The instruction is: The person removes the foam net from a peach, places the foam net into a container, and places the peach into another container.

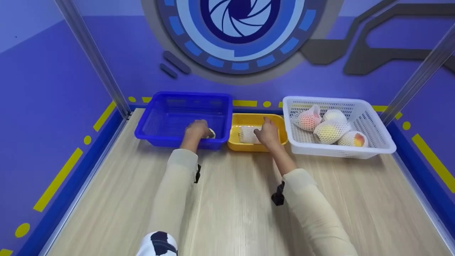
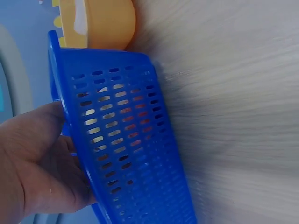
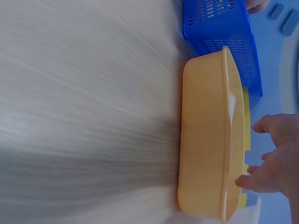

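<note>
- Head view: your left hand [image 1: 196, 132] grips a netted fruit [image 1: 212, 133] inside the blue basket [image 1: 165, 141], near the counter's [image 1: 231, 199] far-left corner.
- Your right hand [image 1: 269, 134], thumb and fingers apart, is over the white foam net [image 1: 248, 134] in the yellow tray [image 1: 249, 147], mid far edge.
- White basket [image 1: 337, 150], toward the far-right corner: four peaches [image 1: 331, 132] in netting.

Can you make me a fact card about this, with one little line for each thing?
Containers, left to right: blue basket, yellow tray, white basket
Standing on: wooden-looking table
Left hand: reaching into the blue basket, at a pale-and-red thing; its grip is partly hidden
Right hand: over the yellow tray, fingers apart, holding nothing
In the yellow tray: white foam net
In the white basket: four fruits in foam nets
</note>
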Demonstrator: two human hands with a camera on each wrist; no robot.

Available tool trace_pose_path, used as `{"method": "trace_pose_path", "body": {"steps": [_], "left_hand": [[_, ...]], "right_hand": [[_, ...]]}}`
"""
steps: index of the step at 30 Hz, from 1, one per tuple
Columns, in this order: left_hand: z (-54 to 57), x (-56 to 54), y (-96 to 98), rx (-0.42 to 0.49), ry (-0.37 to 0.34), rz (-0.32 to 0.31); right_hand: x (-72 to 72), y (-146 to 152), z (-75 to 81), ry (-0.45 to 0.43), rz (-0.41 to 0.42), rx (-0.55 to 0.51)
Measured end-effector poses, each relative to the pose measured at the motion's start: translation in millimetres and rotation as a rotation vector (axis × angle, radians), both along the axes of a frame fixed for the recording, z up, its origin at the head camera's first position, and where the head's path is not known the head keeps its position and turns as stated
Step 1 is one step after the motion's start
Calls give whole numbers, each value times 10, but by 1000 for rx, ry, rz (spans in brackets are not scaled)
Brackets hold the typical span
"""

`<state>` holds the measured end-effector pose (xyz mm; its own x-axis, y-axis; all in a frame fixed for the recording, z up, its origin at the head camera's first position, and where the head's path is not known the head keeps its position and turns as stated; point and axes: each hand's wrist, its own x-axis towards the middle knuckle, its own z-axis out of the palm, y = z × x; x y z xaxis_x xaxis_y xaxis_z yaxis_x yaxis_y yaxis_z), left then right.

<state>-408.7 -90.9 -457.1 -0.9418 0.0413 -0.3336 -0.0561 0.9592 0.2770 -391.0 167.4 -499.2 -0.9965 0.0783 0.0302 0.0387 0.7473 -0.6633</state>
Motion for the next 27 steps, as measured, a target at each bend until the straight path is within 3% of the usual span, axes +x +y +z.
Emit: {"method": "trace_pose_path", "body": {"steps": [3, 7, 12, 20, 27], "left_hand": [[49, 35, 18, 8, 9, -6], [116, 106, 73, 22, 73, -4], [201, 263, 127, 56, 138, -10], [272, 697, 130, 151, 332, -91], [198, 1112, 159, 210, 442, -222]], "right_hand": [[50, 14, 60, 22, 55, -13], [150, 45, 163, 80, 136, -28], [316, 134, 280, 170, 221, 20], [728, 480, 298, 260, 271, 86], [1071, 838, 164, 360, 261, 128]]}}
